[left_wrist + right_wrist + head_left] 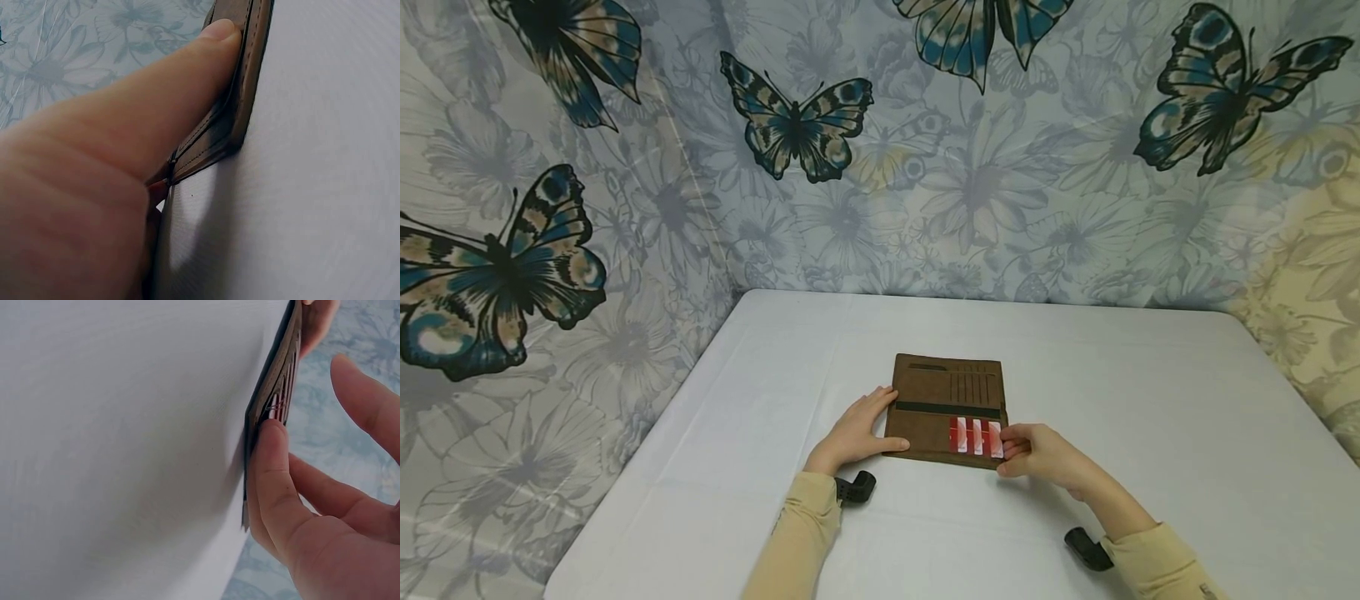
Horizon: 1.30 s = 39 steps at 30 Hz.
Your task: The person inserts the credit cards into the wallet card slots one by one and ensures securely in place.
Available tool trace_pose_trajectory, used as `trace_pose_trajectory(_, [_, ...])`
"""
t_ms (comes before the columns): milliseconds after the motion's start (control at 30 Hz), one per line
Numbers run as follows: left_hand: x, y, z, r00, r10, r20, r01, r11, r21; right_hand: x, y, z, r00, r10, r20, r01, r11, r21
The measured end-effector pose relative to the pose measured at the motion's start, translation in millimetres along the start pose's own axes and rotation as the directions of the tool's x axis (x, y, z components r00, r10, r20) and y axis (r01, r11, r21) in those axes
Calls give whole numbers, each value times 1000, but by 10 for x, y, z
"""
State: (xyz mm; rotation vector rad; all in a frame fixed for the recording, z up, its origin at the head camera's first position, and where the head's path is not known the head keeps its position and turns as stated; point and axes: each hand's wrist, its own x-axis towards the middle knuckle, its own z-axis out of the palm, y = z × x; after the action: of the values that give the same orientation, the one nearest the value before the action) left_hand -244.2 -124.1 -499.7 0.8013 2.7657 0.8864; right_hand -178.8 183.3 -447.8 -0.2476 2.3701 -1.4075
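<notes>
An opened brown wallet lies on the white table. Several red-and-white cards sit in slots at its near right. My left hand rests on the wallet's left side, thumb laid straight across the near corner and fingers at the left edge. In the left wrist view that thumb presses on the stitched leather. At the right edge, my right hand touches the wallet by the card ends. Close up, one fingertip covers the card ends while another finger stands apart. Whether the right hand pinches anything is hidden.
The white table reaches back to a curtain printed with flowers and butterflies. Each wrist carries a black camera, the left one and the right one just above the tabletop.
</notes>
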Motion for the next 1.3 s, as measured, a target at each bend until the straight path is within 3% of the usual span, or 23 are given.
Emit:
trace_pose_trajectory(1033, [3, 7, -8, 1000, 0, 4, 0, 1000, 5, 24, -42, 51, 1000, 4, -14, -5, 1000, -14])
trace_pose_trajectory(1300, [9, -12, 10, 1000, -12, 13, 12, 1000, 16, -2, -26, 22, 1000, 6, 18, -6, 1000, -1])
